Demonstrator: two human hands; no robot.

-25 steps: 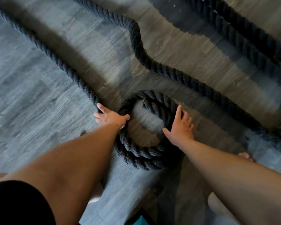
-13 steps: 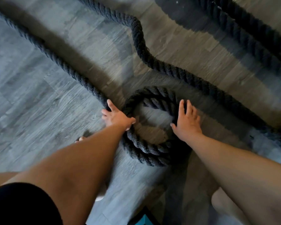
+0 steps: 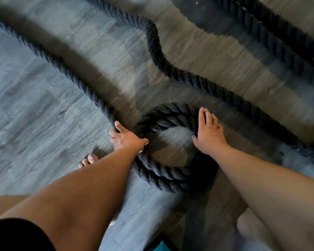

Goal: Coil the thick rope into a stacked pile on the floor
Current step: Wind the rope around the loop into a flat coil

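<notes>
A thick black rope lies on the grey wood floor, and part of it is wound into a small round coil [image 3: 163,173] two layers high in the middle of the view. My left hand [image 3: 128,139] grips the rope at the coil's left side, where the loose strand [image 3: 62,67] comes in from the upper left. My right hand [image 3: 208,134] lies with straight fingers against the coil's right side. Another long stretch of the rope [image 3: 188,78] snakes behind the coil from top centre to the right edge.
More black rope [image 3: 279,37] runs across the top right corner. My bare left foot [image 3: 89,159] stands just left of the coil, below my left hand. A teal object [image 3: 164,246] pokes in at the bottom edge. Bare floor [image 3: 25,115] spreads to the left.
Both hands have shifted a little away from me with the coil. The right fingers now lie straighter along the coil's right side, and my left toes have come into view.
</notes>
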